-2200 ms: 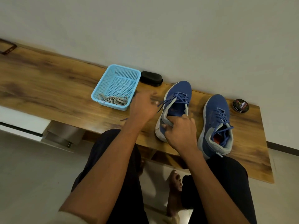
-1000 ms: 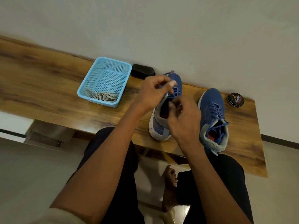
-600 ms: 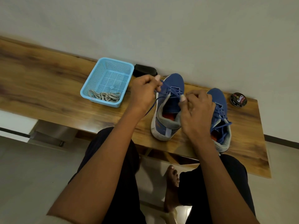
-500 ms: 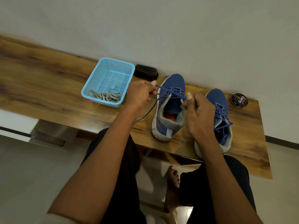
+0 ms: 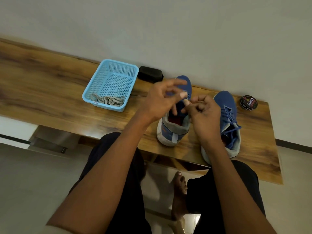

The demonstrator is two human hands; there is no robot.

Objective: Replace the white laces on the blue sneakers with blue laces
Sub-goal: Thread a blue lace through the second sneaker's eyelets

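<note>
Sneakers: two blue ones on the wooden bench (image 5: pixel 50 92), toes toward the wall; left sneaker (image 5: pixel 173 129) sits near the bench's front edge with both hands over its tongue area; right sneaker (image 5: pixel 226 105) just beside it, threaded with a blue lace (image 5: pixel 231 127) whose ends hang loose at the collar. Bench runs along the grey wall (image 5: pixel 168 27); person seated in front, dark trousers, one bare foot (image 5: pixel 179 186) on the floor under the bench. Blue basket (image 5: pixel 118 66) left of the sneakers, well apart from them, holding the bunched white laces (image 5: pixel 108 100) at its near side; black brush (image 5: pixel 150 76) touching or just beside the basket's far right corner; round polish tin (image 5: pixel 248 103) at the far right, near the right sneaker's toe. Left hand (image 5: pixel 162 100) blurred, fingers curled, thumb and forefinger brought together above the left sneaker's eyelets; right hand (image 5: pixel 204 112) fingers curled inward, fingertips close to the left hand's; the lace on the left sneaker is hidden by the hands and blur, so cannot tell whether either hand actually pinches it.
</note>
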